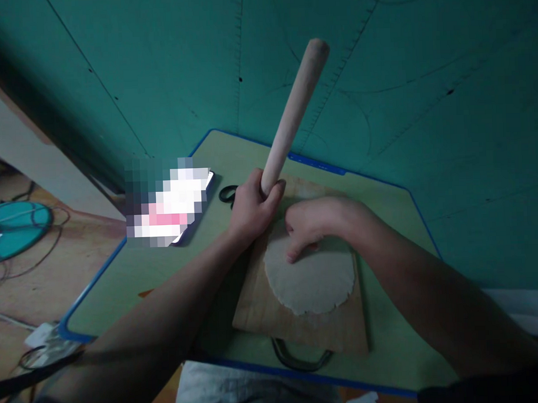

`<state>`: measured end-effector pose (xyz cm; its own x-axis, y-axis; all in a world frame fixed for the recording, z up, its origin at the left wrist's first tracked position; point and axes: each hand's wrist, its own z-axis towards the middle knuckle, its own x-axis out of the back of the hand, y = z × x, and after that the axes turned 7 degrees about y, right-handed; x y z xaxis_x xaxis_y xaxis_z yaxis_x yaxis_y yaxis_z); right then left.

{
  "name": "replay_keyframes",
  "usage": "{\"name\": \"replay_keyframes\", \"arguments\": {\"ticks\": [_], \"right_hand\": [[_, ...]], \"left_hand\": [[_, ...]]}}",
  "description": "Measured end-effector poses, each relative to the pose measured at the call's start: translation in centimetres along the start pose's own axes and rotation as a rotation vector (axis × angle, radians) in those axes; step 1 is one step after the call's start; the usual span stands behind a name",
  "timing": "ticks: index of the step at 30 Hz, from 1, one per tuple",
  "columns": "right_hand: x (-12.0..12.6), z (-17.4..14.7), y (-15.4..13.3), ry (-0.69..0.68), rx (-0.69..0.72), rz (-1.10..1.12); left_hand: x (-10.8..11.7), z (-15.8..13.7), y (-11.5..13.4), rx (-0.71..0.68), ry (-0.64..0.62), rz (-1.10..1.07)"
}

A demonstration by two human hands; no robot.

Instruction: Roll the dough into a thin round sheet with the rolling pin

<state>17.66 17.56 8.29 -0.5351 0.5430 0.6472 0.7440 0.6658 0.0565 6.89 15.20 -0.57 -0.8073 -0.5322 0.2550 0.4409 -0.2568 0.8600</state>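
Observation:
My left hand [255, 208] is wrapped around the lower end of a wooden rolling pin [295, 112], which leans up and away to the right. A flat, roundish sheet of dough [316, 282] with a slightly cracked near edge lies on a wooden cutting board [255, 308]. Over the far part of the dough my right hand [314, 223] is closed, its fingers curled and one digit pointing down against the surface. Some of its fingertips are hidden behind the hand.
The board rests on a small blue-edged table [393, 220] against a green wall [424, 102]. A phone [210, 180], partly blurred out, stands at the left, with black-handled scissors [227, 194] beside my left hand. A dark handle [301, 362] shows at the near edge. Cables lie on the floor.

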Motion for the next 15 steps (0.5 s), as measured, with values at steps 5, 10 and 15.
{"name": "replay_keyframes", "arguments": {"ticks": [5,10,15], "right_hand": [[0.8,-1.4,-2.3,0.066,-0.101,-0.152],[0.8,-1.2,-2.4,0.079,-0.12,-0.129],[0.5,1.3,0.8,-0.161,0.07,0.163]], "left_hand": [[-0.1,0.0,-0.1,-0.004,-0.003,-0.02],[-0.2,0.0,-0.1,0.003,0.002,-0.022],[-0.1,0.0,-0.1,0.005,0.007,-0.013]]}}
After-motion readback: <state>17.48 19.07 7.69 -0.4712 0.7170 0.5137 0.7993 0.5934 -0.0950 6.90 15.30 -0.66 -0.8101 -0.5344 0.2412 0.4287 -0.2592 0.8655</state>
